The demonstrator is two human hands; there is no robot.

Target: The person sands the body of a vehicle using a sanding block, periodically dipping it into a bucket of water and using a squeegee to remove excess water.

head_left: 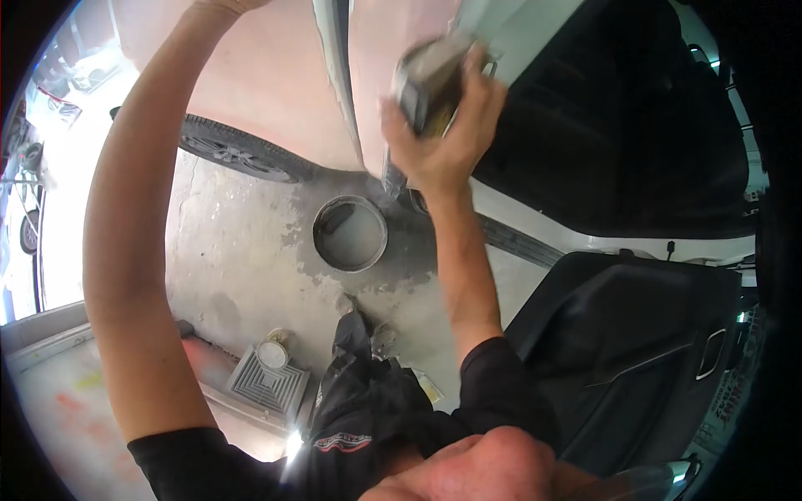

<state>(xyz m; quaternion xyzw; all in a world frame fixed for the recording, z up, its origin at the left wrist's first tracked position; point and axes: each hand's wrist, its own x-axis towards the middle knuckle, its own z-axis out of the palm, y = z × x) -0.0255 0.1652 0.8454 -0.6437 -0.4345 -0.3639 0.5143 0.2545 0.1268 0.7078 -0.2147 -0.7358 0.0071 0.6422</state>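
Note:
My right hand (pixel 455 150) is raised against the car's body at upper centre, its fingers wrapped round a blurred grey and yellowish-brown block (pixel 430 88) that looks like a sanding block. The block is over the pinkish, dull car panel (pixel 380 58), beside a dark vertical door gap. My left arm reaches up the left side. Only the wrist end of my left hand (pixel 230 3) shows at the top edge, close to the pinkish panel (pixel 259 75); its fingers are out of frame.
A round bucket (pixel 316 238) of cloudy water stands on the wet concrete floor. An open car door (pixel 618 334) with black trim fills the right. A wheel (pixel 238 152) is at left. Behind my legs, a can (pixel 273 351) sits on a grey ridged step (pixel 255 384).

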